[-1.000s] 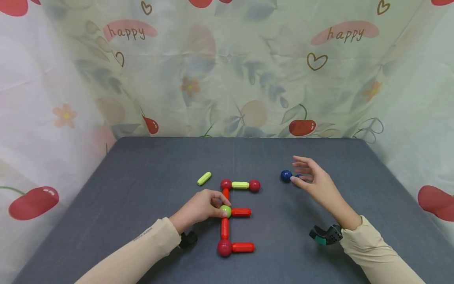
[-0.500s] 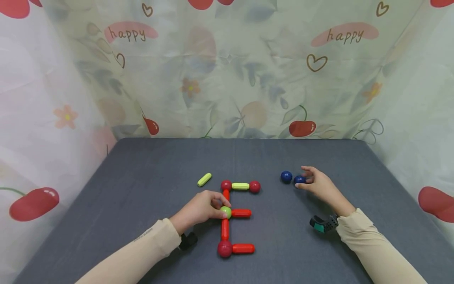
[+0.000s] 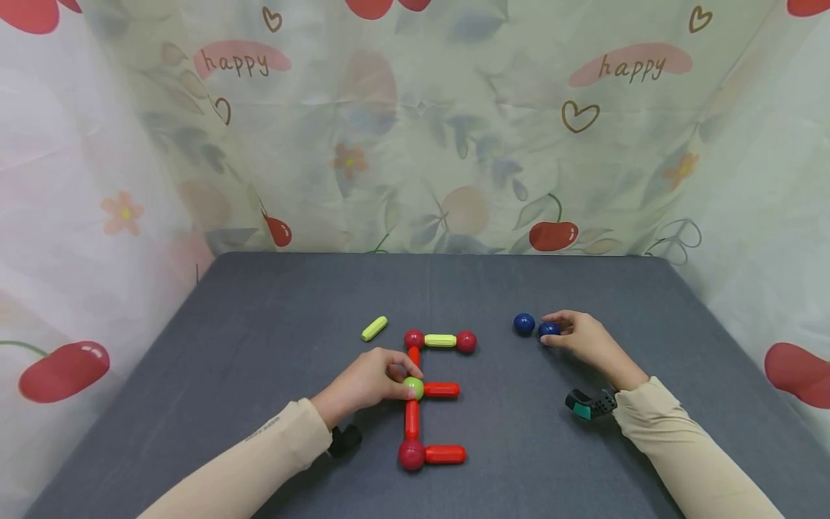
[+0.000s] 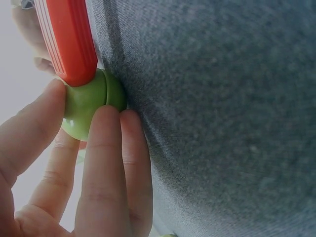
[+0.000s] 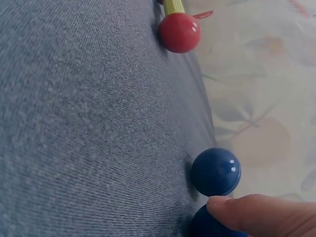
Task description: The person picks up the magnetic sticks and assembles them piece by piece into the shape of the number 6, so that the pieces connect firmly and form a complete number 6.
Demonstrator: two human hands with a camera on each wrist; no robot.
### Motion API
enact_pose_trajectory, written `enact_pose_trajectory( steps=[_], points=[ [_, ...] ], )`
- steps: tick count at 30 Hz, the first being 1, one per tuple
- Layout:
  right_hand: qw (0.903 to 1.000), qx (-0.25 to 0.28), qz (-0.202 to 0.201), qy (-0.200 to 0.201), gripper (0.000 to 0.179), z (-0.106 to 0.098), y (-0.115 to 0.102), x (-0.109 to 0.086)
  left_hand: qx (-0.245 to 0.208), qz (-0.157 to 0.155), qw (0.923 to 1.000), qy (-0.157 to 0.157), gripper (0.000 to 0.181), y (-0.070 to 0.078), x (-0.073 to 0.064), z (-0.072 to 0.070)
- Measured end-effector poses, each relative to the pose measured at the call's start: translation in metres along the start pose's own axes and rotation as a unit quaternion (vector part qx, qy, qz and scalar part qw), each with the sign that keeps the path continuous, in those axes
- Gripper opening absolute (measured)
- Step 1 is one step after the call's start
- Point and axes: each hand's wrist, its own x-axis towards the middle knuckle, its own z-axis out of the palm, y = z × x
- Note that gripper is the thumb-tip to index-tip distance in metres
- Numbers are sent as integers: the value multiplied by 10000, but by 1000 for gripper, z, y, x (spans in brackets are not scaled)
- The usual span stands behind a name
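Note:
My left hand (image 3: pixel 369 382) pinches a green ball (image 3: pixel 413 388) between thumb and fingers; the left wrist view shows the fingertips around the green ball (image 4: pixel 84 108), with a red rod against it. Red rods join that ball to a red ball (image 3: pixel 414 339) behind and a larger red ball (image 3: pixel 411 455) in front. To the right, my right hand (image 3: pixel 586 342) grips a blue ball (image 3: pixel 548 331) on the table. Its thumb lies on the blue ball (image 5: pixel 212 224) in the right wrist view. A second blue ball (image 3: pixel 524 324) sits just left of it.
A loose yellow-green rod (image 3: pixel 374 329) lies behind the left hand. Another yellow-green rod (image 3: pixel 440 340) links the rear red ball to a red ball (image 3: pixel 466 342). Red rods (image 3: pixel 442 390) stick out rightward from the green and front red balls. A patterned curtain (image 3: pixel 421 144) hangs behind the dark table (image 3: pixel 292 303).
My right hand has come down and toward me, and its fingers have closed on the nearer blue ball. The left hand stays at the green ball.

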Motion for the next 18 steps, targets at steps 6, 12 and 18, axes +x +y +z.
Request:
enact_pose_trajectory(
  steps=[6,12,18],
  points=[
    [10000,4,19,68,46,-2,-2,-3,-22,38,10000,-23,20,-1,0,0],
    [9999,53,-1,146,48,-5,-13,-9,-64,5,10000,-40,20,-1,0,0],
    [9994,242,-106,236,48,-6,-32,-18,-59,-25,10000,-36,21,-2,0,-1]
  ],
)
